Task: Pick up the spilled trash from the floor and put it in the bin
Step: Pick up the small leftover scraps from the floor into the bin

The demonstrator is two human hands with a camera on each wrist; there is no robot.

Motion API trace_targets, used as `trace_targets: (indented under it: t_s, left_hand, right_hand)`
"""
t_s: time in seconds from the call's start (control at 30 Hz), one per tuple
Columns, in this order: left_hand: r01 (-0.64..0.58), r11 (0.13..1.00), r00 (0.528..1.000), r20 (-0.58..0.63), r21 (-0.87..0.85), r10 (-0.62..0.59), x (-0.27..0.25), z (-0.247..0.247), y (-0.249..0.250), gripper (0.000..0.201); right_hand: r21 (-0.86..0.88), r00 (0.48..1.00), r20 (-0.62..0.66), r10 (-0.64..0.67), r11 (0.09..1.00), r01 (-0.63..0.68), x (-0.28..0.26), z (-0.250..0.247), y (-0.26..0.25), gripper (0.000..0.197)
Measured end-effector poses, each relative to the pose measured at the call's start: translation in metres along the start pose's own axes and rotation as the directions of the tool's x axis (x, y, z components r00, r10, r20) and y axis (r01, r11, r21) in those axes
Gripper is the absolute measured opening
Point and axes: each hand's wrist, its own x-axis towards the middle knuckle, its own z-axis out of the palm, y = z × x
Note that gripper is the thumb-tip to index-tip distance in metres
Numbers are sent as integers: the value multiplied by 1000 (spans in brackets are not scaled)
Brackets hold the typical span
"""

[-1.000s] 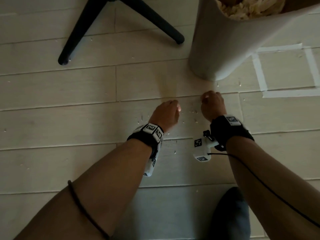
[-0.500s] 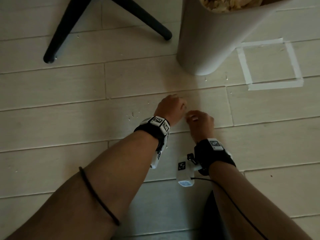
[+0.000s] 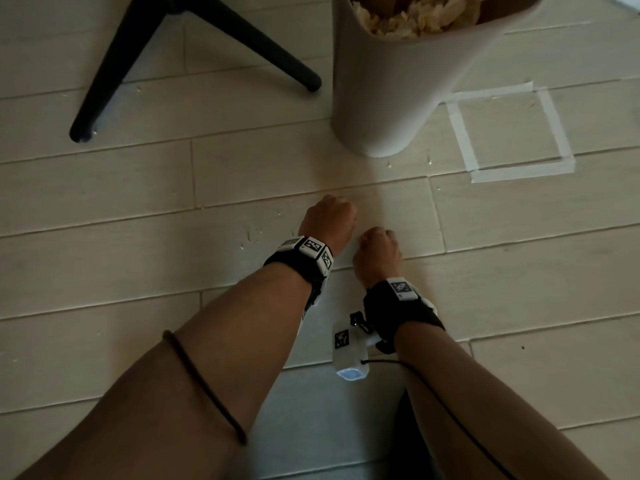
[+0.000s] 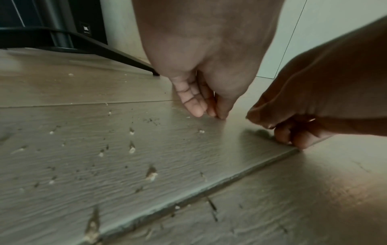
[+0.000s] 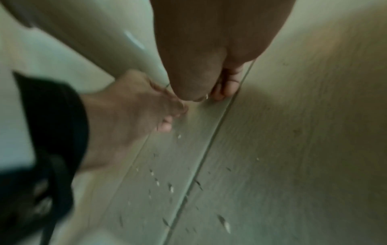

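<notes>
Crouched low over the pale wooden plank floor (image 3: 104, 188), both hands close together. Left hand (image 3: 327, 220) and right hand (image 3: 379, 252) curled, fingertips down — anything pinched, cannot tell. Tiny pale crumbs of trash (image 4: 151, 174) scattered leftward; tall white plastic bin (image 3: 398, 98) just ahead, within reach.

Bare plank floor (image 3: 104, 188) lies open to the left of both hands and toward the camera, strewn only with small crumbs (image 4: 132, 150). Straight ahead stands the white bin (image 3: 388, 98), blocking the way forward; bare floor lies between its base and the left hand (image 3: 327, 220). The black chair legs (image 3: 104, 74) splay across the far left. To the right, a taped square (image 3: 512, 133) marks flat, passable floor. The right hand (image 3: 379, 252) sits just beside the left, leaving a narrow gap between them.
</notes>
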Motion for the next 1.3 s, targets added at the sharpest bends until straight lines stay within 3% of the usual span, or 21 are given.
trace_targets:
  t_s: [0.1,0.23,0.33,0.4,0.47,0.57,0.67,0.77,0.87,1.0,1.07,1.17,1.3]
  left_hand:
    - [-2,1000,1000,19,29,1,-1,1,3,22]
    - [69,997,993,94,-26,-66,-5,5,2,23]
    - [145,982,988,79,-120,-136,-12,3,-9,23]
    - [211,954,976,-9,-214,-218,-17,-5,-16,24]
    - [267,908,939,-124,-322,-320,-18,-21,-25,26]
    - [193,852,883,-293,-487,-368,-11,-56,-37,22]
    - [-18,836,792,-518,-549,-323,-2,-100,-35,20]
    - [-211,811,694,-668,-545,-268,6,-152,-17,17]
    - [-327,814,634,-750,-480,-188,17,-193,1,21]
    - [-323,885,610,-789,-335,-76,35,-229,23,25]
    - [-268,934,624,-781,-235,-17,41,-240,33,23]
    - [-152,970,701,-713,-188,-29,47,-243,38,19]
    - [-35,994,878,-478,-102,-18,50,-235,36,25]
  right_hand:
    - [187,995,-18,100,978,-95,8,-13,5,22]
    - [354,988,-91,125,931,-86,26,-43,-2,21]
    - [378,995,92,-32,926,-5,36,-66,-22,20]
    - [354,952,274,-135,935,31,34,-80,-44,18]
    - [338,913,333,-238,934,120,26,-98,-71,14]
    - [364,894,220,-389,884,295,14,-134,-117,16]
    - [405,879,46,-475,813,419,6,-175,-150,15]
    - [419,853,-131,-505,751,510,4,-214,-168,15]
    - [401,854,-196,-482,755,518,11,-242,-178,16]
    - [410,874,-261,-410,773,484,32,-267,-184,8]
    - [374,876,-324,-358,802,466,45,-275,-183,8]
    - [302,889,-367,-274,869,393,65,-276,-179,14]
    - [147,947,-137,-290,940,309,79,-266,-168,32]
